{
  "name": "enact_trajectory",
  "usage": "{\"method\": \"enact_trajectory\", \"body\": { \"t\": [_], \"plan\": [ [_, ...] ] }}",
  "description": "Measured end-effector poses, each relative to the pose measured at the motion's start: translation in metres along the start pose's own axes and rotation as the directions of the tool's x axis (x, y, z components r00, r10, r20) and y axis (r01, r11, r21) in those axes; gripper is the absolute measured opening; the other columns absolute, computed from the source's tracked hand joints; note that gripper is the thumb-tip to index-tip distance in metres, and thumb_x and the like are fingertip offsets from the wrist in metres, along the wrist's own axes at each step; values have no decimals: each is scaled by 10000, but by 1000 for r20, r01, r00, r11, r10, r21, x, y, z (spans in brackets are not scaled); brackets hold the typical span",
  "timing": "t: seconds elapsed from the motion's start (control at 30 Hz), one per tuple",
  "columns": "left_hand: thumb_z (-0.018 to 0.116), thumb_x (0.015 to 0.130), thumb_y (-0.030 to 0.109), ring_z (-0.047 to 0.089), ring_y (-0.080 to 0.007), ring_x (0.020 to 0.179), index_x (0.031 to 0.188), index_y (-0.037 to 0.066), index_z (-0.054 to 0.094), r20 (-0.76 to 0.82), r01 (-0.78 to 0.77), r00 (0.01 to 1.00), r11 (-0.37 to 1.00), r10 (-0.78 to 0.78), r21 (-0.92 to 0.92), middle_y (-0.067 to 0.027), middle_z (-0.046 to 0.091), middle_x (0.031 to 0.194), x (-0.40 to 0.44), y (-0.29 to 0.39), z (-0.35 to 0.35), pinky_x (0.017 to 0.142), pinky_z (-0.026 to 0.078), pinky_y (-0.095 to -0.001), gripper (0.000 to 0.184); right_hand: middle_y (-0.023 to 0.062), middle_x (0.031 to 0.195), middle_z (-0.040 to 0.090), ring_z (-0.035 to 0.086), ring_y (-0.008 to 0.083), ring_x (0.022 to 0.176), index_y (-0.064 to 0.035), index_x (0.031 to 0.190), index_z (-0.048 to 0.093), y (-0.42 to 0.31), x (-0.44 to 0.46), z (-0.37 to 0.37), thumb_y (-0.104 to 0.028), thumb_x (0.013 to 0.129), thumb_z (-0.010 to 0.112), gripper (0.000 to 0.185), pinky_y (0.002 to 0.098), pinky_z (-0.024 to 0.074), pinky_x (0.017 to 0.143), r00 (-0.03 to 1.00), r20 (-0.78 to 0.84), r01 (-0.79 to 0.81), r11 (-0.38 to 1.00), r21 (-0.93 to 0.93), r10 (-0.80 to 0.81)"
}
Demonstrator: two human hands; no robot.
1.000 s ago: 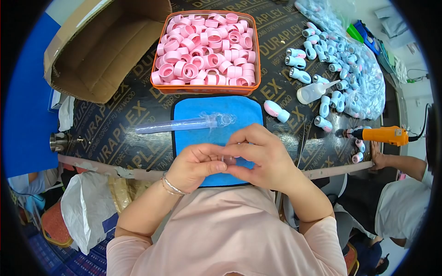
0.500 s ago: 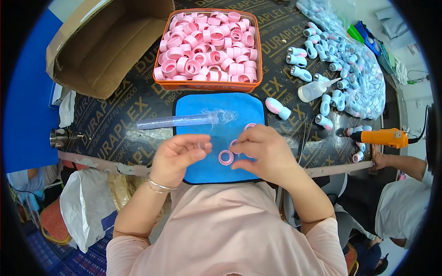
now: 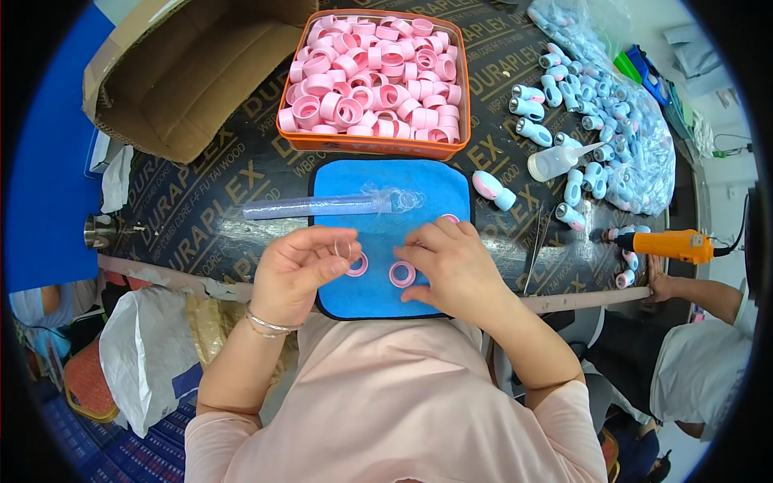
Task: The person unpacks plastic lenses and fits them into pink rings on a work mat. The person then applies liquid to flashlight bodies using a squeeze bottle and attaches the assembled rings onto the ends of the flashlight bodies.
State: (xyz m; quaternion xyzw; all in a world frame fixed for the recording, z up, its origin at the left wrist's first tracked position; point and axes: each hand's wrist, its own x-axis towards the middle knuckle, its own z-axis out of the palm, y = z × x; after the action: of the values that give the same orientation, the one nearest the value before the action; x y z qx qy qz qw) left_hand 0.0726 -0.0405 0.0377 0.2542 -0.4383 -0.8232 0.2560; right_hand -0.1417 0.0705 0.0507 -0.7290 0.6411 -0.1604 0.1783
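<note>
My left hand pinches a thin clear ring over the left part of the blue mat. Just beside its fingertips, a pink ring lies on the mat. My right hand is curled over the mat's right side, and its fingers hide whatever is beneath them. Left of its thumb lies another pink ring, and a third peeks out behind the knuckles. Across the mat's upper part rests a clear plastic sleeve of thin rings, its crumpled end to the right.
An orange-rimmed box of pink rings stands behind the mat, with an open carton to its left. Rightward are a blue-and-pink piece, tweezers, a dropper bottle, bagged blue pieces, an orange tool and a co-worker's hand.
My hands have moved apart, the left drawing away with the clear ring. Pink rings on the mat, hidden at first, now show. The view has shifted slightly.
</note>
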Motion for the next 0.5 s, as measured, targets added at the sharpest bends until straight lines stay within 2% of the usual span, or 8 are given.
{"method": "enact_trajectory", "body": {
  "t": [0.1,0.17,0.27,0.37,0.5],
  "plan": [
    [699,859,81,636,-161,969,1161,-4,633,7,-7,1000,1000,7,-1,-30,648,962,1,0,0,900,511,-372,321,11,1061,598,541,222,1025,-139,994,718,2,-1,4,-254,568,836,457,392,400,894,1000,-19,17,1000,-26,-17],
    [697,861,84,635,-160,969,1162,-4,632,14,-11,1000,1000,11,-3,-29,647,963,1,0,0,897,511,-371,321,19,1096,587,533,222,1042,-137,954,714,4,-2,8,-215,582,828,397,413,371,913,999,-32,21,1000,-21,-22],
    [702,857,86,635,-159,964,1162,-6,632,8,-17,1000,1000,17,3,-31,647,965,0,0,1,888,513,-366,327,20,1091,585,534,220,1042,-135,915,707,2,-1,8,-189,594,811,342,424,354,914,997,-81,6,1000,-29,-9],
    [707,852,86,635,-158,966,1160,-6,632,15,-5,1000,1000,5,2,-30,647,960,0,0,2,890,513,-364,330,24,1085,583,533,215,1045,-135,883,703,0,-1,12,-186,602,800,302,433,343,915,998,-45,43,999,-33,-45],
    [711,845,76,639,-160,966,1156,-11,630,6,-13,1000,1000,13,-7,-33,650,955,0,-1,3,897,515,-362,333,22,1084,578,533,213,1045,-131,871,703,0,2,14,-184,604,793,287,442,341,914,998,-58,17,998,-62,-21]
  ]
}}
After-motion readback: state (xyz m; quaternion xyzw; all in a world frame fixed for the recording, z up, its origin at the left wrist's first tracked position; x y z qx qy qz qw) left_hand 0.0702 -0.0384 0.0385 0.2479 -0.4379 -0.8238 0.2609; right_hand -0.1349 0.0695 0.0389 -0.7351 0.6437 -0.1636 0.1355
